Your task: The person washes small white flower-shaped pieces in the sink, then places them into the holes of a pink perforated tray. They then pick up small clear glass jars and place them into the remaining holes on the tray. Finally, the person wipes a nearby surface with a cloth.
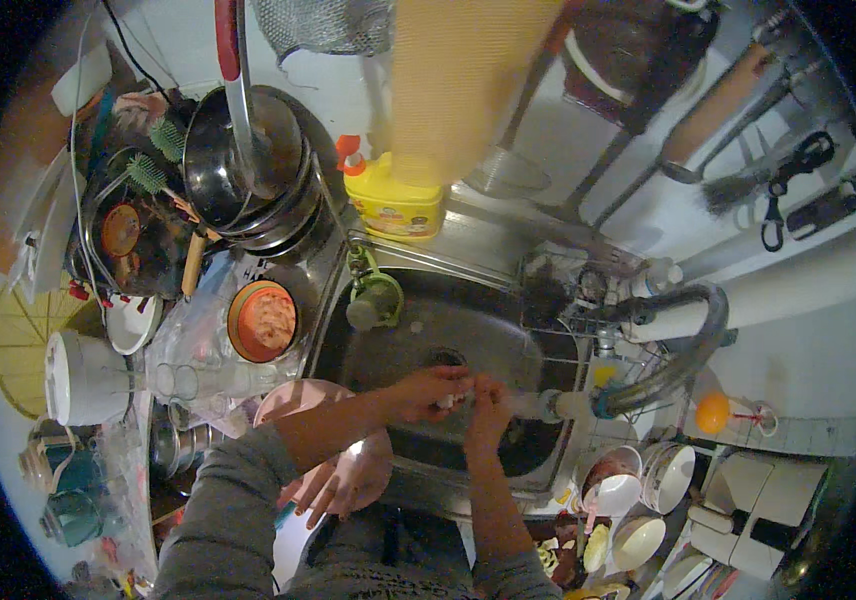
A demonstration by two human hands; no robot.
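Observation:
Both hands are close together over the dark sink basin (413,307). My left hand (428,396) is curled around something small and whitish (449,403), too blurred to name. The fingers of my right hand (489,397) meet it from the right; I cannot tell whether they grip anything. Just right of them is the pale nozzle (559,403) of the flexible faucet (705,345), with what looks like water running from it. Beneath my left forearm stands a pink basin (372,461). Long brownish shapes (327,495) lie across its front side; what they are is unclear.
A green strainer (379,300) hangs at the sink's back left corner. On the left counter are an orange bowl (267,321) of pinkish food, drinking glasses (177,381) and stacked pots (248,165). A yellow bottle (394,199) stands behind the sink. Bowls (638,540) crowd the right.

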